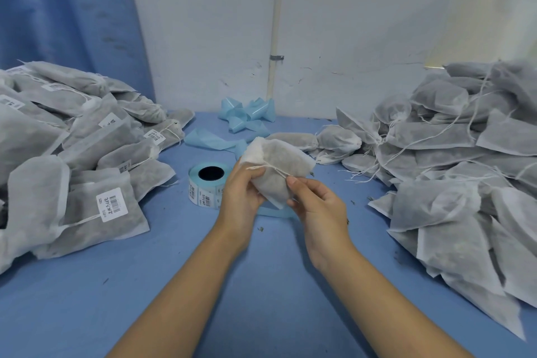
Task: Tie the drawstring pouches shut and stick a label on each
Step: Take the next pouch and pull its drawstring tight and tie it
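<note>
- Head view: pouch (280,171) held up over the table (174,285) at centre, between both hands, tilted, white hem end up-left, grey fill showing through.
- Hem end looks spread flat, not bunched.
- String (268,166) runs across the pouch front from the left thumb toward the right thumb.
- Left hand (241,193): fingers curled round the pouch's left side, thumb pressed on the front near the string.
- Right hand (318,208): thumb and fingers pinch the pouch's lower right edge. The thumb tip sits just beside the string end; can't tell if it also has the string.
- Label roll (207,184) stands on the table just left of the left hand, core hole up, barcode labels on its outer wrap.
- Pale blue strip (274,213) lies on the table under the hands, partly hidden.
- Blue scraps (247,116) lie crumpled at the back near the wall (348,23), and one flat piece lies closer to the roll.
- Left pile (72,154): pouches with barcode labels, strings visible on several.
- Right pile (450,168): a bigger heap of pouches with loose white strings trailing out. A few strays reach toward centre, behind the held pouch.
- Small dark crumbs are scattered on the table.
- Blue curtain (58,9) at back left, with a pipe (276,23) running up the wall.
</note>
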{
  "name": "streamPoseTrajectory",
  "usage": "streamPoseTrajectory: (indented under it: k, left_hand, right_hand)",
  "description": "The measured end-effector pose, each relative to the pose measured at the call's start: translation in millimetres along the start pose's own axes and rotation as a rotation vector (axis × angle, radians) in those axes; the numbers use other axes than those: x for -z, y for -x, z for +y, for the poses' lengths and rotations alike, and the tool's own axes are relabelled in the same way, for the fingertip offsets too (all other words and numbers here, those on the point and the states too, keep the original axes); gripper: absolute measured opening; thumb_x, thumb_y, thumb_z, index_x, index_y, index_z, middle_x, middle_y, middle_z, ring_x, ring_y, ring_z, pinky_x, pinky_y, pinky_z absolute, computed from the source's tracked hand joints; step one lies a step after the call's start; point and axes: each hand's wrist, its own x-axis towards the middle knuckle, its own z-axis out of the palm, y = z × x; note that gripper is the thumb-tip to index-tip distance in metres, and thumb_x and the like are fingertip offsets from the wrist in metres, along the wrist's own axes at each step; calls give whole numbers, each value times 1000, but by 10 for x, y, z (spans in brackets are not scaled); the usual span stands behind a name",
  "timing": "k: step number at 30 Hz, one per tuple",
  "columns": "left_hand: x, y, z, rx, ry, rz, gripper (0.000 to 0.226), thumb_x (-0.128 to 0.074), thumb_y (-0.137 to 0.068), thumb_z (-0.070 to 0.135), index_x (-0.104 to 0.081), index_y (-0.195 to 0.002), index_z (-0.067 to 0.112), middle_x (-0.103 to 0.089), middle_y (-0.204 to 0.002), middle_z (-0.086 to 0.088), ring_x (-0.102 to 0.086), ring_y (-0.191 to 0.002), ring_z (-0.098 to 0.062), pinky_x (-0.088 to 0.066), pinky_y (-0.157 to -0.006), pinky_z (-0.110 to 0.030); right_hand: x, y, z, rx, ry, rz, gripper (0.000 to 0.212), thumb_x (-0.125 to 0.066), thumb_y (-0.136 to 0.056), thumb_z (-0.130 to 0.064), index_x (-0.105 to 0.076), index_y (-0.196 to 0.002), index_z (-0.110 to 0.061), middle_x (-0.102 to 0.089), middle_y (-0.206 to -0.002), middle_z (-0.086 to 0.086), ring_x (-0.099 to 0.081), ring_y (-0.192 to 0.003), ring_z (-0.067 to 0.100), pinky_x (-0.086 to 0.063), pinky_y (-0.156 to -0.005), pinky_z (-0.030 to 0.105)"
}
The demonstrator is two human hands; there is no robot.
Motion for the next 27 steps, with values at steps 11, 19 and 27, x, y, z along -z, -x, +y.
streamPoseTrajectory:
  k: [11,19,27]
  left_hand:
    - [-45,10,-118,-25,-153,183,12,-62,-90,21,-66,-100,18,-74,-98,1,-68,-99,-17,-52,-92,-39]
    - [7,-42,-130,-80,-146,311,6,-66,-88,21,-68,-94,19,-74,-96,0,-68,-95,-18,-54,-86,-35]
    - [75,-74,-55,-44,-94,374,4,-64,-89,17,-66,-92,18,-73,-93,0,-67,-92,-18,-53,-83,-34]
  right_hand:
    - [13,6,16,31,-52,-19,14,-72,-82,-8,-66,-90,2,-70,-71,-1,-67,-66,6,-53,-66,15]
    - [11,50,47,179,195,-84,9,-67,-86,-6,-59,-89,-9,-67,-86,-1,-66,-60,13,-51,-51,23]
    - [87,55,243,436,935,-339,34,-56,-88,-8,-40,-107,-32,-57,-98,-18,-52,-58,-2,-40,-64,20]
